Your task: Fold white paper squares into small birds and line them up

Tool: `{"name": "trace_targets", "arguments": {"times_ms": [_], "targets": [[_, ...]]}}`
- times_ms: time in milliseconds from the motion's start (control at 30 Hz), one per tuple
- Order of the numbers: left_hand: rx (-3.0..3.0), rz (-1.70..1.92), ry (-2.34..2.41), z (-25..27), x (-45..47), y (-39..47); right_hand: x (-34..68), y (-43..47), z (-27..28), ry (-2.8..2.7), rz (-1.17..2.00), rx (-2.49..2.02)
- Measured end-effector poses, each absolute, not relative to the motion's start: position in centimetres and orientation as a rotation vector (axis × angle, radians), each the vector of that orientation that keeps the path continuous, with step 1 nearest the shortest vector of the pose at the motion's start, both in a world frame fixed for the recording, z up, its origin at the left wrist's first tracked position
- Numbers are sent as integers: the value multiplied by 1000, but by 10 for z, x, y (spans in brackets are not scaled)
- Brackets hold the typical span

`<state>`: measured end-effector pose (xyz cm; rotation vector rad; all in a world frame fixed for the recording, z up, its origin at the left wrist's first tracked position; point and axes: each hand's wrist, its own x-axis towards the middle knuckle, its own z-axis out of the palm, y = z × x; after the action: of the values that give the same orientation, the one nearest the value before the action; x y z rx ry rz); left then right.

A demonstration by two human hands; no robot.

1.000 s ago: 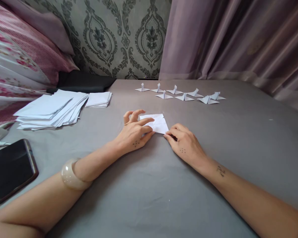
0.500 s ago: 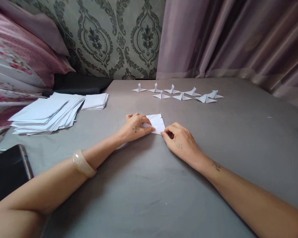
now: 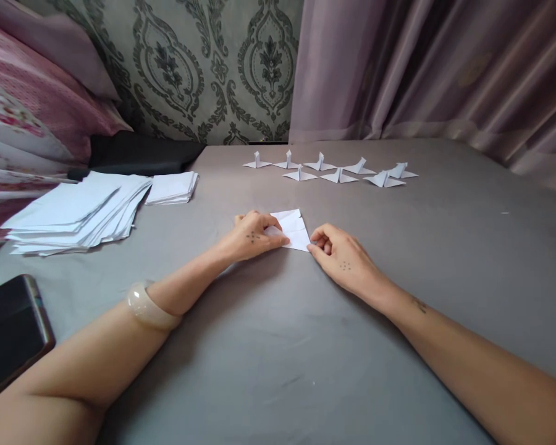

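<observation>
A small folded sheet of white paper with crease lines lies on the grey cloth in front of me. My left hand rests over its left part, thumb along the near edge, and hides that side. At the near right corner, my right hand has its fingers curled, with thumb and forefinger pinching the paper's corner. Several folded paper birds with spread wings stand in two rows farther back.
On the left are a tall stack of white paper and a smaller stack of paper squares. Behind them lies a black cloth. A phone rests near my left forearm. Curtains hang at the back right.
My right hand has moved slightly right, and the paper's near right corner now reaches farther out. My left hand stays on the paper. The view has shifted a little.
</observation>
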<state>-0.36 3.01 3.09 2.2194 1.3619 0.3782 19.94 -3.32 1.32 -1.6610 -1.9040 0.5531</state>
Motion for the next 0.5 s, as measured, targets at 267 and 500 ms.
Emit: {"name": "trace_targets", "arguments": {"times_ms": [267, 500], "targets": [[2215, 437, 1357, 32, 0, 26, 188, -46, 14, -2017, 323, -1323], [2201, 427, 1200, 29, -14, 35, 182, -51, 13, -2278, 284, -1290]]}}
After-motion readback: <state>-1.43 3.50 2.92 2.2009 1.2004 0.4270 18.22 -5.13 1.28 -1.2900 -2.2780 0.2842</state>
